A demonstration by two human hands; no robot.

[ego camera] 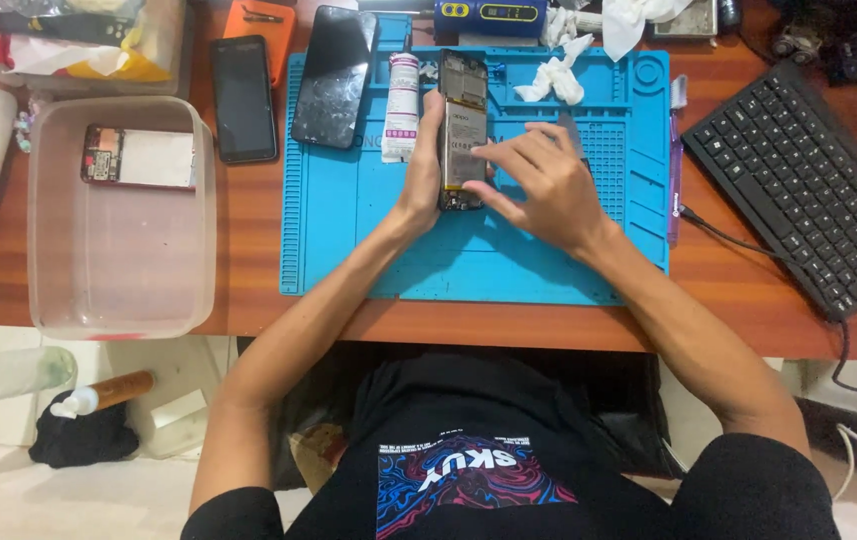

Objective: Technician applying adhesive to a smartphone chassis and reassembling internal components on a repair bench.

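Left hand (425,170) clamps opened phone (463,130) by its edge, tilted above blue repair mat (469,255), steadying it. Right hand (539,180) fingers curled loose, fingertips (477,152) pressing phone's exposed back; holds nothing else visible. White tube (402,105) lies just beside.

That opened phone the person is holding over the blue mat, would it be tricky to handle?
The opened phone looks thin and rigid, so it probably stays stiff. Its back is off and inner parts show, so it is likely fragile to pressure. The left hand grips it by the edge while the right hand touches its face, over the blue mat.
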